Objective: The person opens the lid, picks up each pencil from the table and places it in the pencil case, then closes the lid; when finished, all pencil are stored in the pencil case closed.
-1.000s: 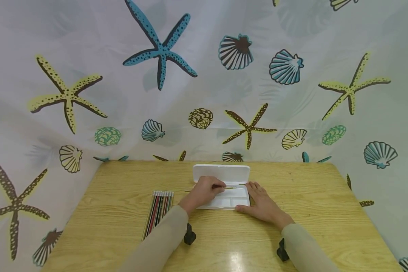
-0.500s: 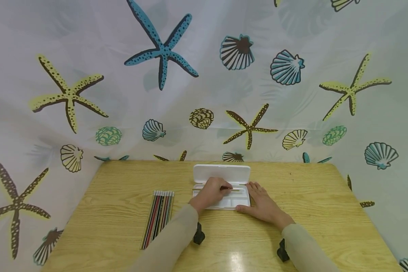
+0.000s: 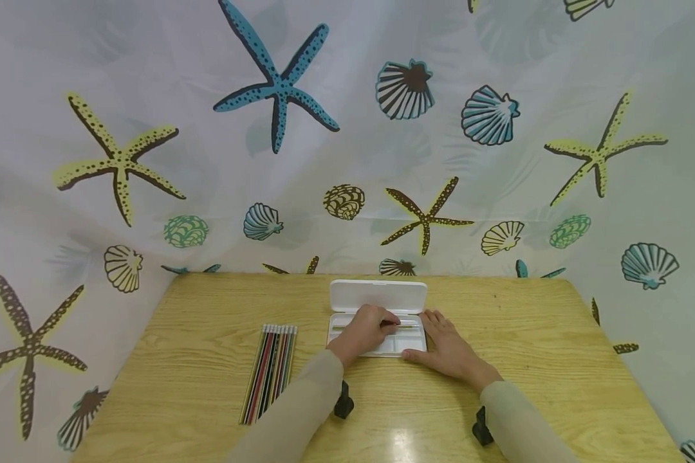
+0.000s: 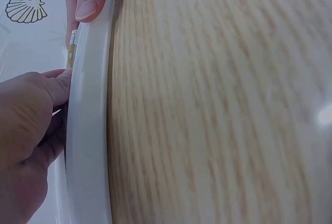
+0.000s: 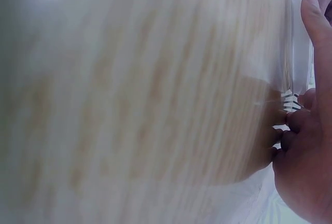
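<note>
A white pencil case (image 3: 378, 297) lies at the back middle of the table with its lid raised. In it, my left hand (image 3: 366, 331) pinches a gold-coloured pencil (image 3: 407, 326) lying lengthwise, left to right. The left wrist view shows the white eraser end of that pencil (image 4: 71, 50) just inside the case's front wall (image 4: 91, 115). My right hand (image 3: 448, 352) rests at the case's right end, fingers straight along the side and thumb on the front edge. Part of the case floor and the pencil's middle are hidden by my left hand.
Left of the case, a row of several striped pencils (image 3: 269, 370) lies side by side, white erasers facing the back; my left sleeve (image 3: 301, 411) passes close to them. A patterned shell-and-starfish curtain (image 3: 347, 128) hangs behind the wooden table (image 3: 527, 334).
My left hand has carried the pencil right and slightly forward, toward me, lowering it from across the case's left edge to inside the case. The right hand has stayed at the case's end.
</note>
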The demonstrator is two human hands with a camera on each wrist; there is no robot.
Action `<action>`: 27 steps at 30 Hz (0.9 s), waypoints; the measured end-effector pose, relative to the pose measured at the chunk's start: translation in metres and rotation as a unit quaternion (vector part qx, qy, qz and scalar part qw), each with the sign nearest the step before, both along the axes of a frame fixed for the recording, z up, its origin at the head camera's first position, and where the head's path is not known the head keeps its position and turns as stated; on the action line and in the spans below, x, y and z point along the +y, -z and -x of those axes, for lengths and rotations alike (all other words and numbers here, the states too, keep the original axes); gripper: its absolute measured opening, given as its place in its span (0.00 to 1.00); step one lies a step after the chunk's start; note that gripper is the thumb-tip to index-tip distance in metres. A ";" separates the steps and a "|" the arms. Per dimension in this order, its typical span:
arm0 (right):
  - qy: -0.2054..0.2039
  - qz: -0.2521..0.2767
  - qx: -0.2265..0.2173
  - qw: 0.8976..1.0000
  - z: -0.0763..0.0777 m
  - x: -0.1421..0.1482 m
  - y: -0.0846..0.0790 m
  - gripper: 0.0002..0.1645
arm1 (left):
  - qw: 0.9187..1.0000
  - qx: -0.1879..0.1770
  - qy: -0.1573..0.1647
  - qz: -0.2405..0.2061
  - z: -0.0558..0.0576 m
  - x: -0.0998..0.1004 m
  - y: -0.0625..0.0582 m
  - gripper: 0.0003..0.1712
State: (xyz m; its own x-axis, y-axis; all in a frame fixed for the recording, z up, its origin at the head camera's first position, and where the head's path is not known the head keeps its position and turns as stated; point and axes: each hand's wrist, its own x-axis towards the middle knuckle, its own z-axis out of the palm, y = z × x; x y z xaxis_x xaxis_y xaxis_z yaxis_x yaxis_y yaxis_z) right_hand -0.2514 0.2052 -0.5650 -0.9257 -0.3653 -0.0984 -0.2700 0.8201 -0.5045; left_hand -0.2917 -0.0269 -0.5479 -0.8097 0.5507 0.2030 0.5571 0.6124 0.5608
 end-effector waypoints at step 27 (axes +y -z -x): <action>0.000 -0.001 0.010 1.000 0.000 -0.001 0.000 0.68 | 0.983 -0.072 -0.067 -0.152 -0.008 -0.041 -0.016 0.11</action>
